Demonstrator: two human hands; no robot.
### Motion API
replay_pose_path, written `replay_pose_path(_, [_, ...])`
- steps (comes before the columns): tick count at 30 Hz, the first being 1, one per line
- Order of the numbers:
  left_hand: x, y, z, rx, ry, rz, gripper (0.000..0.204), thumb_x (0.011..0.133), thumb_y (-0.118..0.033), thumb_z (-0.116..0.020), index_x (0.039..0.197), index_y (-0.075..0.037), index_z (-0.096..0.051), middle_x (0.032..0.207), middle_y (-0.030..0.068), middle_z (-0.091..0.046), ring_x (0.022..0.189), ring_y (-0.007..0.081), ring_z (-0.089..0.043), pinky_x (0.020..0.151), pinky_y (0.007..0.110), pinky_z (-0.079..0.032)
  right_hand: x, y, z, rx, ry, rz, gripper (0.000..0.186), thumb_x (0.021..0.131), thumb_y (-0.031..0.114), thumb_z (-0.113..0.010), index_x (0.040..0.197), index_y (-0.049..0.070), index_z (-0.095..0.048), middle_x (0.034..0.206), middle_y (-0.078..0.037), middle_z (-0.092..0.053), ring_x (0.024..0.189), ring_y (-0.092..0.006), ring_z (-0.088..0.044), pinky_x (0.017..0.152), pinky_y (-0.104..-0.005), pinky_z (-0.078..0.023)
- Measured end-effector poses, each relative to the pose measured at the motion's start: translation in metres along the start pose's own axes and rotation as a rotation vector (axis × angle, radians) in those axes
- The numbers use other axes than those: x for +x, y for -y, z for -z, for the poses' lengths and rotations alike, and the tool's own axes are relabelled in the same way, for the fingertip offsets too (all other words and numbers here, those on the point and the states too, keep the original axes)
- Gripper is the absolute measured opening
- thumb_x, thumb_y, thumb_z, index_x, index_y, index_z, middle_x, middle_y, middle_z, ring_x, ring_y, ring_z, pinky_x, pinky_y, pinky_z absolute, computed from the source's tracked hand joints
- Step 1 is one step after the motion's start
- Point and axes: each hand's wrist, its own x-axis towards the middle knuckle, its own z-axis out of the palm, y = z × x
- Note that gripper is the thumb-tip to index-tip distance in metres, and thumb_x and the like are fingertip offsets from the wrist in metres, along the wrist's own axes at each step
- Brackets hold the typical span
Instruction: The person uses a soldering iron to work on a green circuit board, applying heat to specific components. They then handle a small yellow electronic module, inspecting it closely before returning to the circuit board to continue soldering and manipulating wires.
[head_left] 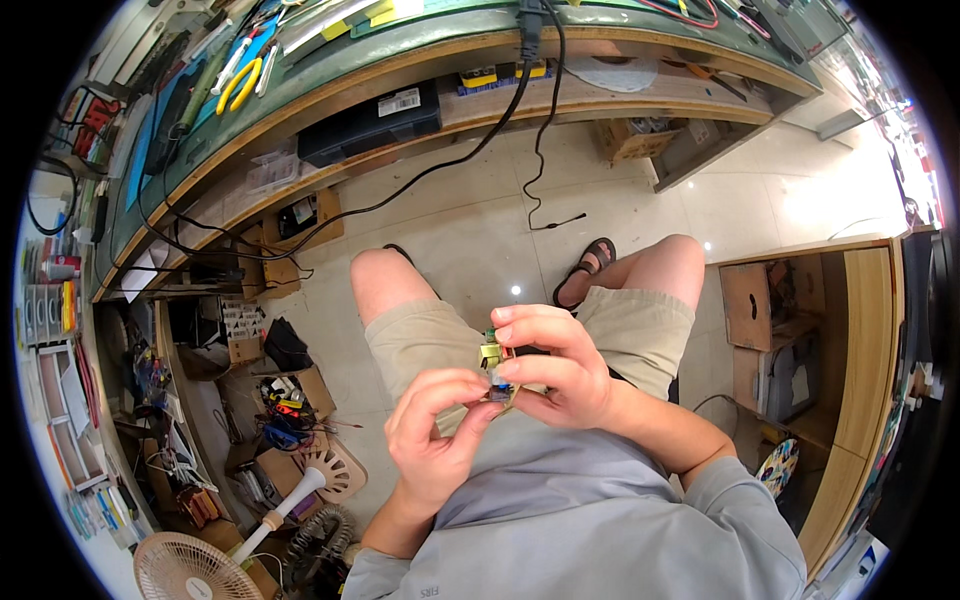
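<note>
Above my lap, both hands hold a small circuit board [491, 355] with a yellow block-shaped part, a green part at its far end and dark and blue parts at its near end. My right hand [570, 372] is closed on it from the right, fingers along its far and right sides and the thumb below. My left hand [432, 418] is closed too, with thumb and forefinger pinching the near left end beside the dark part. Fingers cover much of the board, so I cannot tell whether the left fingertips hold a separate small piece.
Ahead runs a green-topped workbench [330, 70] with yellow-handled pliers [240, 85]. A black cable [440, 180] hangs from it. At lower left stand a fan [190, 570] and a box of tools and wires [300, 400]. A wooden cabinet [865, 350] stands on the right.
</note>
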Motion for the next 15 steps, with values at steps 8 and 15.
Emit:
replay_pose_path(8, [0.003, -0.001, -0.006, 0.042, -0.241, 0.030, 0.029, 0.084, -0.003, -0.076, 0.110, 0.002, -0.063, 0.102, 0.0117, -0.061, 0.082, 0.0172, -0.060, 0.075, 0.027, -0.050, -0.009, 0.007, 0.000, 0.440, -0.095, -0.370, 0.063, 0.074, 0.005, -0.084, 0.129, 0.003, -0.052, 0.133, -0.017, -0.059, 0.125, -0.0329, -0.056, 0.103, -0.0414, -0.048])
replay_pose_path(15, [0.002, -0.001, -0.004, 0.089, -0.116, 0.032, 0.027, 0.085, -0.002, -0.074, 0.110, 0.002, -0.063, 0.107, 0.0106, -0.058, 0.085, 0.0149, -0.057, 0.077, 0.027, -0.047, -0.010, 0.006, -0.002, 0.463, -0.067, -0.350, 0.061, 0.075, 0.003, -0.082, 0.129, 0.003, -0.053, 0.134, -0.018, -0.058, 0.126, -0.0328, -0.056, 0.104, -0.0425, -0.047])
